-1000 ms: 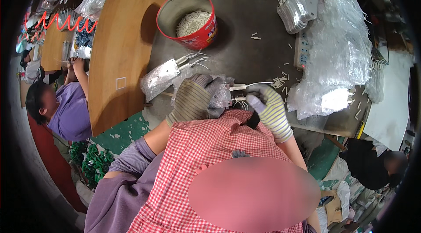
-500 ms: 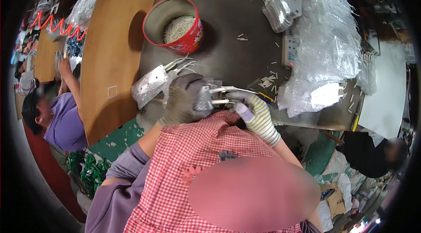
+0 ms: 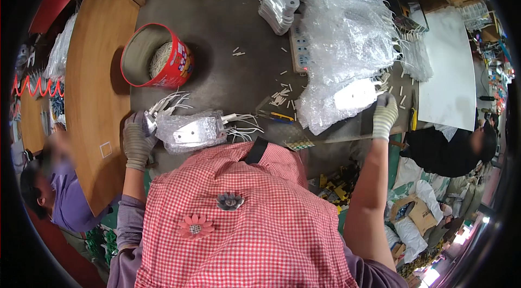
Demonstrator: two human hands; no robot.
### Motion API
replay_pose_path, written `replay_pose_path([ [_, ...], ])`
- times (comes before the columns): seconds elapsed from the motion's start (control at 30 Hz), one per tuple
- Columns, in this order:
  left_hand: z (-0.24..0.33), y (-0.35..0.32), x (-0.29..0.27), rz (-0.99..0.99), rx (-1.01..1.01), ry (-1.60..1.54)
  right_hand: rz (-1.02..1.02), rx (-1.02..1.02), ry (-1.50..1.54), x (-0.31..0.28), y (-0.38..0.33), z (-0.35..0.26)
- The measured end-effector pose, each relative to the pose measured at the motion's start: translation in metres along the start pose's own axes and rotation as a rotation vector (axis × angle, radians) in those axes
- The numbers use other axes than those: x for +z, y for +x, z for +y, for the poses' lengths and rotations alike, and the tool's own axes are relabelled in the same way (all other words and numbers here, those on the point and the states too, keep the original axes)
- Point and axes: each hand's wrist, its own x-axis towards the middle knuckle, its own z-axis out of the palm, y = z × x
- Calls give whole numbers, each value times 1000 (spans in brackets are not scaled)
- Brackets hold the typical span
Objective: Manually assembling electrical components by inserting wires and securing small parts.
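At the left of the table, my left hand (image 3: 138, 140), in a grey and striped glove, is closed round the side of a wired unit (image 3: 151, 120). White leads stick up from it. Beside it lies a flat white metal unit (image 3: 195, 132) in bubble wrap, with thin white leads at its right end. Far to the right, my right hand (image 3: 385, 116), in a striped glove, reaches with fingers extended to the lead end of another white metal unit (image 3: 354, 96). That one rests at the near end of a big bubble-wrapped pile (image 3: 347, 27). Its fingertips are partly hard to make out.
A red bucket (image 3: 182, 65) of small white tubes stands at the left. Loose white tubes (image 3: 281, 96) and a yellow-black cutter (image 3: 282, 117) lie mid-table. A stack of grey plates (image 3: 278, 3) and a power strip (image 3: 298, 49) are behind. Co-workers sit at both sides.
My hands have parted. The left has moved left with the wired unit, and the right has let go of its leads and swung right to the pile. The view has shifted rightward.
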Motion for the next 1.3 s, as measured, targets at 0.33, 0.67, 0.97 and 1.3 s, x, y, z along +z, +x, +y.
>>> replay_pose_path([
  [0.33, 25, 15, -32, -175, -76, -119, 55, -38, -122, 42, 15, 73],
  [0.67, 189, 28, -60, -199, 732, -334, 43, -464, 682, -27, -122, -156],
  [0.97, 232, 31, -8, -176, 853, -379, -508, -141, 628, 18, -193, -169],
  [1.3, 224, 31, 0, -155, 735, -698, -489, -443, 620, 34, -187, -177],
])
